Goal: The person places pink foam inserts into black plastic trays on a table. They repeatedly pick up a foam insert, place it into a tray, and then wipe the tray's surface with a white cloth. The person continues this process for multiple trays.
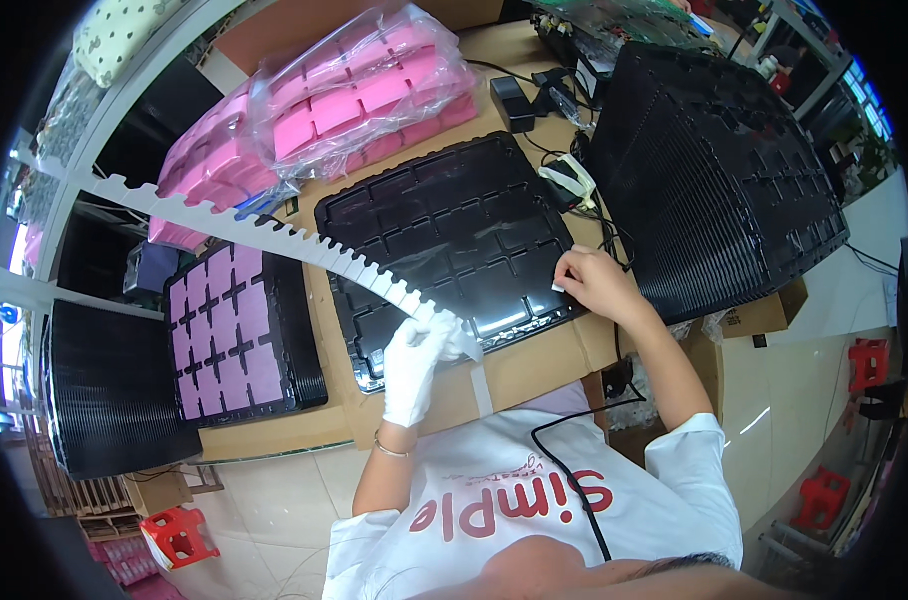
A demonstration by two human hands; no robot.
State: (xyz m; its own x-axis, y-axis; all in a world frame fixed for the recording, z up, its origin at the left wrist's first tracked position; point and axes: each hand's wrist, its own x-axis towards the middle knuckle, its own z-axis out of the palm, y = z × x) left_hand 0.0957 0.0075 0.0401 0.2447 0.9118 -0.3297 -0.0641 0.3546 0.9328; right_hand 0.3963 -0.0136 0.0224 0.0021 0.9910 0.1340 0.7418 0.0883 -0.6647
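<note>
My left hand (412,372), in a white glove, is closed on the near end of a long white notched strip (264,237). The strip slants up to the far left, above the tray's left edge. Some crumpled white material (462,342) shows by the gloved fingers; I cannot tell if it is part of the glove. A shiny black plastic tray (452,222) with shallow compartments lies in front of me. Over its right near corner, my bare right hand (596,284) has its fingers pinched together, with a small white piece (558,288) at the tips.
Pink foam pieces (364,95) in clear plastic bags lie at the back left. A tray of pinkish-purple pads (224,330) sits left, beside a black tray stack (114,385). Another tall stack (714,190) stands right, near black cables (606,225). Cardboard (534,365) covers the table.
</note>
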